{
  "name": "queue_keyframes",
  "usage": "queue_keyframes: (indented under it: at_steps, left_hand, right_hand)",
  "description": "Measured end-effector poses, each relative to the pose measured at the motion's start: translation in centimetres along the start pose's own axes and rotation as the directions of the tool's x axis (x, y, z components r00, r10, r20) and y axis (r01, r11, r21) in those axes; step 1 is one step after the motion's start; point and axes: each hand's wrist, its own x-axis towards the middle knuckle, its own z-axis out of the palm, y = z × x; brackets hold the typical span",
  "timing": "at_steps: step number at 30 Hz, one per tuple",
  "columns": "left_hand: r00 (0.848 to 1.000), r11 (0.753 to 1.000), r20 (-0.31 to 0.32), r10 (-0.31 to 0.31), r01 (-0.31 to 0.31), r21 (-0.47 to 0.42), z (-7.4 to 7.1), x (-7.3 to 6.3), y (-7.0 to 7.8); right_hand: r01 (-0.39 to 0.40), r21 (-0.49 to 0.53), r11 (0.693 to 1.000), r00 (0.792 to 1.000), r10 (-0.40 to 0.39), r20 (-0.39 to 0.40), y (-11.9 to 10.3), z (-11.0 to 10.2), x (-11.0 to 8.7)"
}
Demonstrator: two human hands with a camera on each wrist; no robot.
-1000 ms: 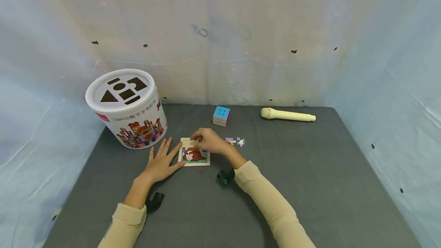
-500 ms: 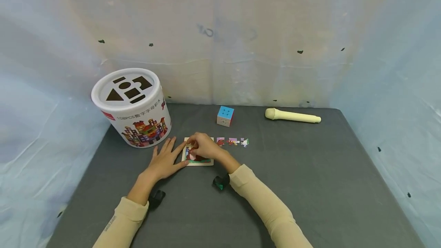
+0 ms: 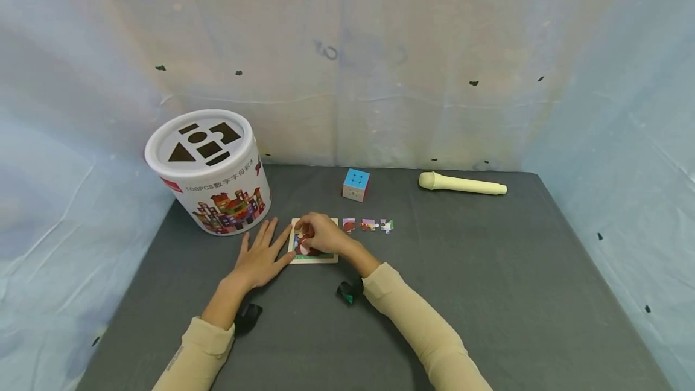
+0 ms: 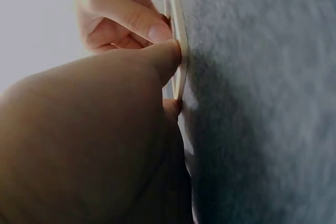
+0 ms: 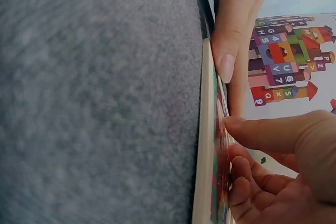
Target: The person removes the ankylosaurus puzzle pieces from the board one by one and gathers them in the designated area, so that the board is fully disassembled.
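Left grip (image 3: 260, 262) spread wide, a person in cream sleeves (image 3: 423, 329) touches the left edge of a small, wood-rimmed puzzle (image 3: 317, 260) lying flat on the dark grey surface (image 3: 499, 294). The right grip (image 3: 323, 234) bends over it, thumb and fingertips on the printed face; from where I stand, I cannot tell whether a piece is pinched between them. Three loose pieces (image 3: 369, 225) sit in a row just to the puzzle's right. Farther back stands a blue-topped cube (image 3: 356, 185), with a pale yellow, microphone-shaped stick (image 3: 463, 184) on its right. A big white tub (image 3: 209, 177), shapes cut in its lid, stands near the spread fingers.
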Motion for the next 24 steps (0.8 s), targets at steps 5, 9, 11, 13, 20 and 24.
queue_keyframes:
  at_steps: [5,9,11,13,20,24]
  left_hand:
    - [1.0,1.0,-0.014,0.006,-0.007,-0.016,0.38,0.05,-0.3]
    - [0.999,0.999,-0.031,0.023,-0.024,-0.029,0.41,0.25,-0.38]
    - [0.999,0.999,-0.029,0.02,-0.021,-0.026,0.44,0.32,-0.4]
    - [1.0,0.999,-0.023,0.017,-0.017,-0.028,0.43,0.35,-0.38]
    - [1.0,0.999,-0.022,0.013,-0.014,-0.032,0.4,0.22,-0.21]
    - [1.0,0.999,-0.026,0.017,-0.018,-0.043,0.24,0.12,-0.07]
  right_hand:
    - [0.005,0.003,1.0,1.0,-0.005,0.001,0.12,0.15,0.04]
    - [0.008,0.009,1.0,1.0,-0.008,-0.003,0.1,0.09,0.09]
    - [0.009,0.011,1.0,1.0,-0.009,-0.001,0.09,0.05,0.11]
    - [0.009,0.012,1.0,1.0,-0.009,0.001,0.08,0.03,0.09]
    - [-0.002,0.008,1.0,1.0,0.002,0.007,0.09,0.14,0.08]
    - [-0.002,0.015,1.0,1.0,0.002,0.007,0.16,0.21,0.09]
